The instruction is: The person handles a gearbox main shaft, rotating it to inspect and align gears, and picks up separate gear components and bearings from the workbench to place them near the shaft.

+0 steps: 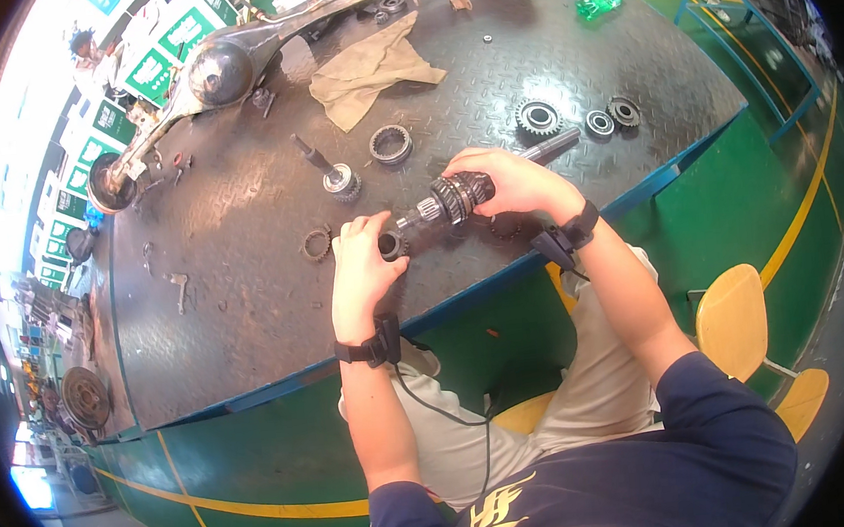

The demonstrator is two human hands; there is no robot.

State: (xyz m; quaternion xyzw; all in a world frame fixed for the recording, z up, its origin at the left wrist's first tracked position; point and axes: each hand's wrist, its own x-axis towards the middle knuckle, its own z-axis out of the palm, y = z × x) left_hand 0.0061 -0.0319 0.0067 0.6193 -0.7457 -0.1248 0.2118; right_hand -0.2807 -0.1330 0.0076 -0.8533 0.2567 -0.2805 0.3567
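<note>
My right hand (pixel 520 184) is wrapped round a gear shaft (pixel 428 209), covering part of its gears. The shaft lies tilted above the table, with its splined end pointing left. Between the thumb and fingers of my left hand (pixel 361 268) is a small dark ring-shaped gear (pixel 392 246), close to that splined end. A thin toothed ring (pixel 316 243) lies just left of my left hand. Beyond the hands are a larger toothed sleeve (pixel 391 145) and a gear with an upright stem (pixel 340 181). Another toothed ring (pixel 505 227) lies partly hidden below my right hand.
The dark metal table (pixel 250 346) carries a large gear (pixel 537 118), a bearing (pixel 599 125) and a smaller gear (pixel 623 112) at right. A brown cloth (pixel 372 71), an axle housing (pixel 221 73) and a green bottle (pixel 602 3) lie farther back. A yellow chair (pixel 732 323) stands at right.
</note>
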